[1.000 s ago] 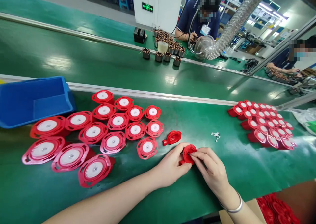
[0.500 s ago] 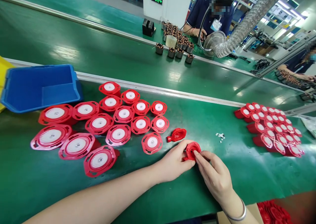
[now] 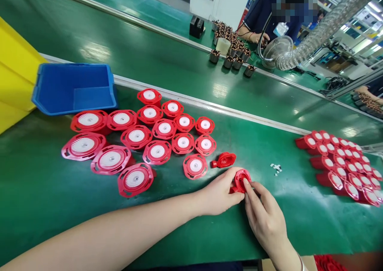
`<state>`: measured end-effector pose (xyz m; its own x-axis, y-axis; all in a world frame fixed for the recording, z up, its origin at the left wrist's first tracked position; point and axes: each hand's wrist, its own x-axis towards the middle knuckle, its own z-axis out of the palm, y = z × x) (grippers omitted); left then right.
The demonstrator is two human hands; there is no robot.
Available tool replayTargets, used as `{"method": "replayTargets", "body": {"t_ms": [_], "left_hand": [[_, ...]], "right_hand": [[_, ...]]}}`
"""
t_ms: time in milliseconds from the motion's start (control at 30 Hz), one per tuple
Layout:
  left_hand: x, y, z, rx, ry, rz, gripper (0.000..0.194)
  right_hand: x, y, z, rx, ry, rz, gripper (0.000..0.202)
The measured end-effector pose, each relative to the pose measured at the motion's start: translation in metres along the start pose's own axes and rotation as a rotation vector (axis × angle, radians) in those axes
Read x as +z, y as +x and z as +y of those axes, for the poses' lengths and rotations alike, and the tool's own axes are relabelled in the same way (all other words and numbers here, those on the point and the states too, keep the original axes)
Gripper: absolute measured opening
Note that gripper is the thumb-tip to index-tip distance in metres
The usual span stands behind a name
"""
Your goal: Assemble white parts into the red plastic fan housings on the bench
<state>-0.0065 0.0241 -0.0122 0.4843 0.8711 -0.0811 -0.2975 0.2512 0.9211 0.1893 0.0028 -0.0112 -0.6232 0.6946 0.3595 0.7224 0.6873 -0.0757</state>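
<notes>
My left hand (image 3: 220,194) is closed around the rim of a round red plastic housing (image 3: 239,177), holding it just above the green bench. The fingertips of my right hand (image 3: 266,217) are pinched together and reach into the housing's opening; whatever they hold is hidden. Just beyond my left hand lies a second red housing (image 3: 226,160), with a short spout pointing left. To the right of my hands, a small scatter of white pieces (image 3: 276,168) rests on the bench.
Red units with white fan wheels (image 3: 158,151) stand in rows at left, near a blue bin (image 3: 74,99) and a yellow surface (image 3: 14,75). More red units (image 3: 341,161) cluster at right. Copper-wound motor cores (image 3: 229,61) sit across the metal rail, near a co-worker's hand (image 3: 259,38).
The view has turned, so bench objects appear shifted to the right. Both hands stay on the red housing, with the right fingertips still at its opening.
</notes>
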Motion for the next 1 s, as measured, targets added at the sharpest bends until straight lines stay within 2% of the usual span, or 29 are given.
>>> {"method": "replayTargets", "body": {"t_ms": [133, 267, 367, 500, 567, 667, 733, 800, 900, 1000], "left_hand": [[0.000, -0.001, 0.000, 0.023, 0.070, 0.016, 0.045], [-0.001, 0.000, -0.001, 0.039, 0.099, 0.020, 0.046], [-0.002, 0.000, -0.002, 0.040, 0.092, 0.012, 0.046], [-0.001, -0.001, -0.003, 0.034, 0.023, -0.006, 0.046], [0.000, -0.002, -0.001, 0.041, -0.005, -0.028, 0.042], [0.003, -0.002, 0.002, 0.025, -0.070, -0.067, 0.037], [0.004, -0.002, 0.005, -0.012, -0.114, -0.074, 0.034], [0.005, -0.002, 0.007, -0.035, -0.094, -0.081, 0.032], [0.006, -0.004, 0.010, -0.030, 0.088, -0.086, 0.030], [0.005, -0.010, 0.006, -0.031, 0.315, -0.037, 0.045]], "right_hand": [[0.000, -0.002, -0.002, 0.027, 0.029, -0.024, 0.067], [-0.001, -0.001, -0.006, 0.038, 0.057, 0.027, 0.066], [-0.001, -0.001, -0.007, 0.041, 0.067, 0.050, 0.065], [-0.005, 0.000, -0.005, -0.002, 0.025, 0.011, 0.065], [-0.010, 0.000, -0.006, 0.042, 0.071, 0.068, 0.062], [-0.019, 0.000, -0.009, 0.204, 0.222, 0.267, 0.054], [-0.023, 0.000, -0.011, 0.266, 0.314, 0.302, 0.052], [-0.026, 0.001, -0.012, 0.256, 0.362, 0.209, 0.056], [-0.030, 0.004, -0.014, 0.132, 0.337, 0.051, 0.063], [-0.037, 0.009, -0.019, 0.000, 0.252, -0.011, 0.057]]}}
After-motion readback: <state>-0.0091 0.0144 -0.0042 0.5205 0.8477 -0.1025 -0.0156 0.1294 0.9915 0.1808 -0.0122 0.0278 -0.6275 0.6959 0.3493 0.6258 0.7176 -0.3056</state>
